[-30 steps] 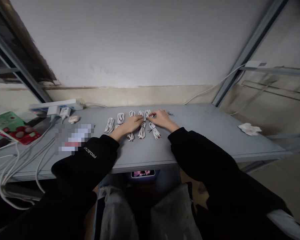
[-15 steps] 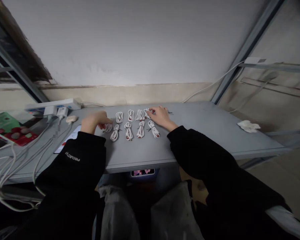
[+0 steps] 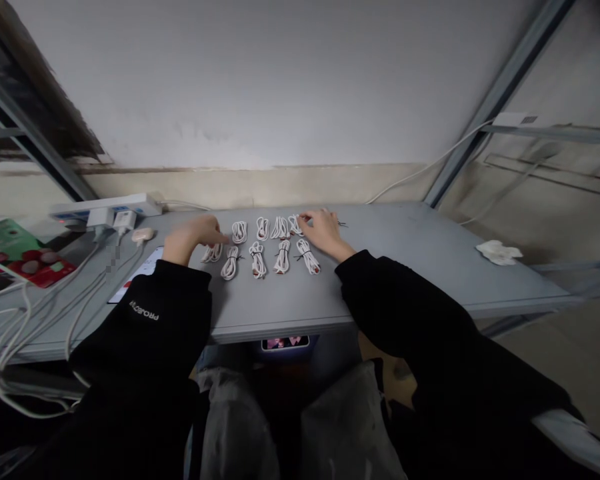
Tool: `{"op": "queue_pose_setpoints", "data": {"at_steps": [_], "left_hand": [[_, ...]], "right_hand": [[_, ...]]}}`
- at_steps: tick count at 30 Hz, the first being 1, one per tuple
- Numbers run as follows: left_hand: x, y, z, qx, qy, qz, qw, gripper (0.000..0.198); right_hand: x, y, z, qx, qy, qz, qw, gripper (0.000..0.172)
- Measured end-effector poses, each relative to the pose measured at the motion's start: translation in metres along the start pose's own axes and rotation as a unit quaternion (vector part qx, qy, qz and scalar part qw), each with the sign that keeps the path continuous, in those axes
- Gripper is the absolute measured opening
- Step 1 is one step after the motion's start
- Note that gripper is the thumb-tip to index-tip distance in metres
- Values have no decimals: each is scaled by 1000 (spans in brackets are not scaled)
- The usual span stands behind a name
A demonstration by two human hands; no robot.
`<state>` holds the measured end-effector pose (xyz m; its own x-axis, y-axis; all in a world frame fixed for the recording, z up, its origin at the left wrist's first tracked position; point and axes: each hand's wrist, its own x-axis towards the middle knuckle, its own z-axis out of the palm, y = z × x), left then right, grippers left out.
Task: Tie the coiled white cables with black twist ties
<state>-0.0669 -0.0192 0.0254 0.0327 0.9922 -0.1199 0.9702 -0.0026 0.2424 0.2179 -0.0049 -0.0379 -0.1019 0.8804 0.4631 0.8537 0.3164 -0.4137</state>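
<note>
- Left hand (image 3: 190,231): open, fingers together, holding nothing; fingertips near the left end of the coils.
- Right hand (image 3: 323,235): fingertips at the right end of the back row; whether they clamp a coil cannot be told. Hands well apart.
- White cable coils (image 3: 282,257): nine in view on the desk (image 3: 405,267), five in the front row and four behind, between the hands.
- Black ties (image 3: 305,254): visible on several front coils; on the back coils, too small to tell.
- Loose cables (image 3: 40,327): bunched at the desk's left end, below a green box (image 3: 25,253).
- Power strip (image 3: 105,205): along the wall, with a small pink case (image 3: 143,234) just in front.
- Crumpled tissue (image 3: 499,253): alone at the far right.
</note>
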Motion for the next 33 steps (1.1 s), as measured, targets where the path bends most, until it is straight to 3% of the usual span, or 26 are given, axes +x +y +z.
{"op": "queue_pose_setpoints", "data": {"at_steps": [6,10,20,23,26,29,33], "left_hand": [[-32,46,3,78,-124,6,989,36],[-41,57,12,100,-135,-16,986,33],[-34,55,14,118,-114,31,986,21],[-32,48,7,74,-62,39,995,11],[-33,41,0,-24,50,64,996,41],[-34,41,-1,-131,146,97,976,56],[-27,52,13,-278,198,136,930,61]], "right_hand": [[-1,-1,1,6,32,-6,999,28],[-1,-3,1,12,40,-6,999,29],[-2,-5,1,14,38,-3,999,28],[-1,-4,2,12,42,-6,999,28],[-1,-5,3,12,44,-13,999,28],[-3,-8,1,25,46,-21,998,27],[-6,-11,-2,101,36,-97,990,26]]}}
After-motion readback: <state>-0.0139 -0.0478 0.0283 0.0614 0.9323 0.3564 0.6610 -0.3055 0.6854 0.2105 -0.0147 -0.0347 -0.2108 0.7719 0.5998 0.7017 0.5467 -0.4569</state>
